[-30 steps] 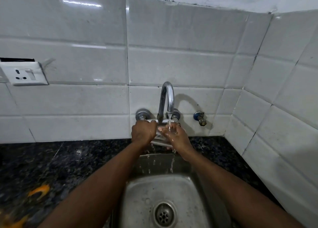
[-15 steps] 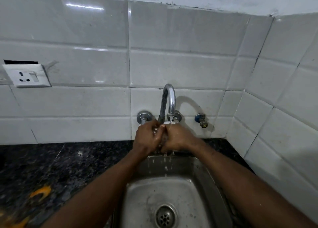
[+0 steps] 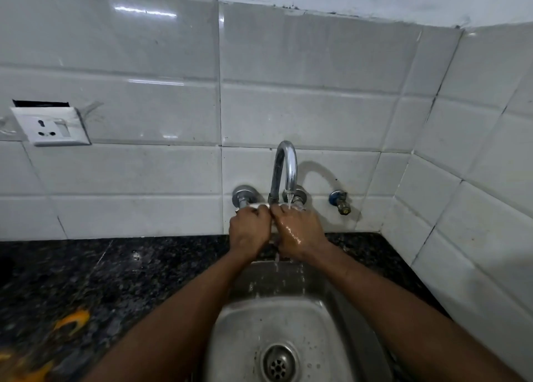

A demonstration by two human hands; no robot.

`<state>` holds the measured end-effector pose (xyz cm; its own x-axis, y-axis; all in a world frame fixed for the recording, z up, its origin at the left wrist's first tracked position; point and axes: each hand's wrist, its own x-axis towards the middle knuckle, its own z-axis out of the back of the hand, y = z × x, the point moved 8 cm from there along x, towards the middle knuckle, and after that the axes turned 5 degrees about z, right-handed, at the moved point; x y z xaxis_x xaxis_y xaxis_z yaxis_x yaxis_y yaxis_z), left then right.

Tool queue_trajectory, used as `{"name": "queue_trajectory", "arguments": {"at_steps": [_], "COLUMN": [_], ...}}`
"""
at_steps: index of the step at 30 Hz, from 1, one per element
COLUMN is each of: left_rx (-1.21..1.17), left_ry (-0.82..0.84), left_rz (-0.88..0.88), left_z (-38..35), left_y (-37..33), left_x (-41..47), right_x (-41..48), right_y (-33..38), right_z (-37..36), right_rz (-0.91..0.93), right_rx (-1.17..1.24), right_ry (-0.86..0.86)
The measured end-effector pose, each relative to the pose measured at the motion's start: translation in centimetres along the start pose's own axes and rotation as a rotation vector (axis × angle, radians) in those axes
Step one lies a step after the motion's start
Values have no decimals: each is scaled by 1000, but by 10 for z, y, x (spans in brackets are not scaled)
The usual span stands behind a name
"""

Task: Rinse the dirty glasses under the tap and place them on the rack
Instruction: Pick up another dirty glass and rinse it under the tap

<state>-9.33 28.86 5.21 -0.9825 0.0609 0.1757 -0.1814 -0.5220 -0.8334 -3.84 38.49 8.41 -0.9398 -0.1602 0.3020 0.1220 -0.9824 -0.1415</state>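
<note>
A polished chrome tap (image 3: 284,165) arches over a dull, water-spotted steel sink (image 3: 245,338). Glossy white tiles (image 3: 144,49) meet a speckled black stone counter (image 3: 115,280).

1. Dim, cool indoor light; glare streaks on the upper wall tiles (image 3: 144,11).
2. The tap (image 3: 284,165) casts a soft shadow rightward onto those tiles.
3. Wide-angle bending at edges; lower-left tabletop (image 3: 86,280) blurred.

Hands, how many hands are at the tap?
2. The left hand is left of the tap spout, curled round what looks like a pale glass. The right hand is beside it, under the running water, above the sink. Neither is hidden.
</note>
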Motion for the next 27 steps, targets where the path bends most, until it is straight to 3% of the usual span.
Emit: {"name": "queue_trajectory", "arguments": {"at_steps": [2, 3, 6, 7, 9, 12, 15, 18, 21, 24, 26, 27], "left_rx": [6, -2, -34, -26, 45, 74, 16, 186, 300, -38, -359, -489], "left_ry": [-7, -19, -63, -54, -28, -4, -7, -28, 49, 103, 89, 184], "left_rz": [102, 31, -464, -532, -394, -12, -164, -314, -297, -82, 238, 391], "left_z": [-1, 2, 18, 19, 10, 1, 2, 2, -8, -4, -7, -19], "left_y": [3, -1, -28, -31, -27, -10, -20, -34, -42, -31, 5, 19], "left_x": [3, 2, -20, -24, -14, 4, -3, -11, -11, -4, 0, -5], "right_x": [0, 1, 1, 0, -2, -5, -4, -1, -4, -15, -21, -23], "right_y": [3, 0, -9, -8, -5, 0, -6, -15, -10, -12, -19, -25], "right_z": [-5, -7, -17, -18, -19, -7, -6, -21, -21, -27, -33, -34], "right_rz": [-3, -12, -32, -37, -57, -83, -93, -119, -62, -99, -202, -289], "right_rx": [-54, 10, 425, 505, 394, 95, 141, 537, 833, 962, 1136, 1229], "right_ry": [-32, -1, 163, 228, 211, -5, -9, 200, 161, 66, -87, -193]}}
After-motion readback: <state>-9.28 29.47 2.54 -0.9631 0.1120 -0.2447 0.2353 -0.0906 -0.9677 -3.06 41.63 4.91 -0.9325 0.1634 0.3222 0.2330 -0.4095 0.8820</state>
